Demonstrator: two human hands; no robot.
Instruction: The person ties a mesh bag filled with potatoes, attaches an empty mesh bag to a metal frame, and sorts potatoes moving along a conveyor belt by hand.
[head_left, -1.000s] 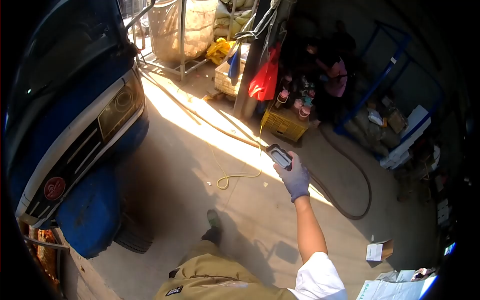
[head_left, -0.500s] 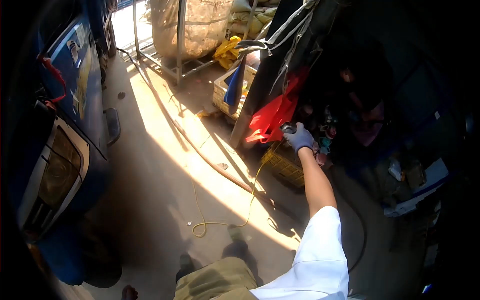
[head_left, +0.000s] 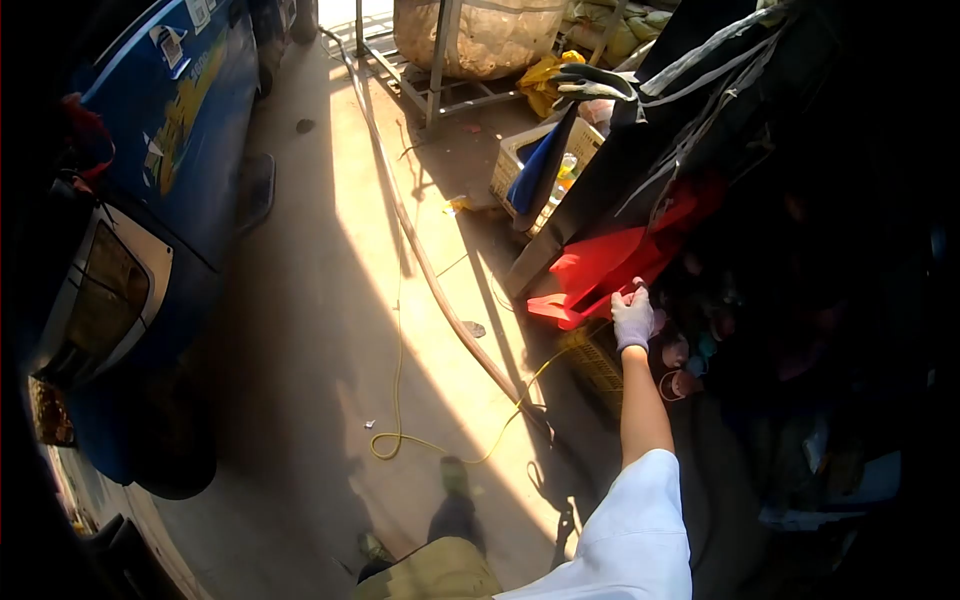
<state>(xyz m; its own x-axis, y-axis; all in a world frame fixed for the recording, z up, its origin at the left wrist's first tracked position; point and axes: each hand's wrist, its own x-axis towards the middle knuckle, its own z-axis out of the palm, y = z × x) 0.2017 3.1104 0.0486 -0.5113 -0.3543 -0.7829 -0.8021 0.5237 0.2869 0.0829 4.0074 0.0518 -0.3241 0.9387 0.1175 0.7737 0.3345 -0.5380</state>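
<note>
My right hand [head_left: 632, 316], in a pale glove, reaches forward over the edge of a yellow plastic crate [head_left: 596, 368]. Its fingers are curled closed; what they hold, if anything, I cannot make out. Just beyond the fingertips hangs a red cloth or bag [head_left: 605, 268], and whether the hand touches it is unclear. Several small pale pink and teal items, among them a pink one [head_left: 676, 352], sit in shadow right of the hand. My left hand is out of view.
At left stands a blue vehicle [head_left: 200, 130]. A long hose [head_left: 425, 265] and a thin yellow cord [head_left: 400, 400] run across the floor. Ahead are a pale crate [head_left: 512, 160] with a blue item, a large sack [head_left: 480, 40] in a metal frame, and dark panels.
The view has shifted, so the scene sits further right. In the earlier frame my right hand gripped a small dark object; now that object no longer shows clearly, and the hand is beside the red cloth.
</note>
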